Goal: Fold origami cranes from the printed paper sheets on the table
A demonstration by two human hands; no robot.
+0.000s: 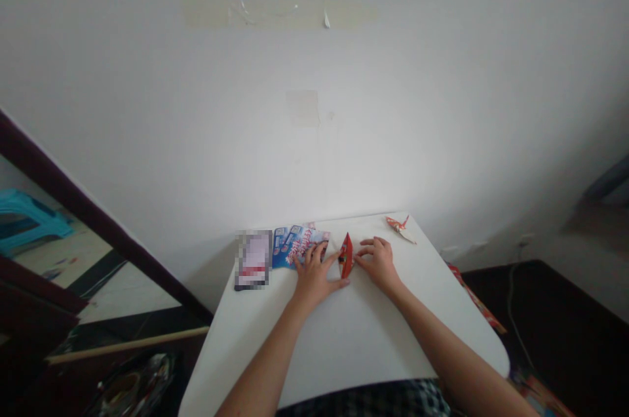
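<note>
resting both hands around a folded red paper [346,256] on a white table [354,351]

left hand [314,275] half open, palm down, fingers lying over a glossy blue printed leaflet [295,246], thumb reaching toward the red paper. right hand [377,264] half open too, fingertips at the paper's right side. can't tell if either hand grips it. paper is a narrow pointed fold, between the hands. red-and-cream origami crane [400,228] near the far edge. pixelated rectangular item [253,259] beside the leaflet. table smooth, round-cornered. scuffed white wall [314,109] behind, tape marks. dark-framed mirror [98,273] at left shows a blue plastic stool [29,220].
</note>
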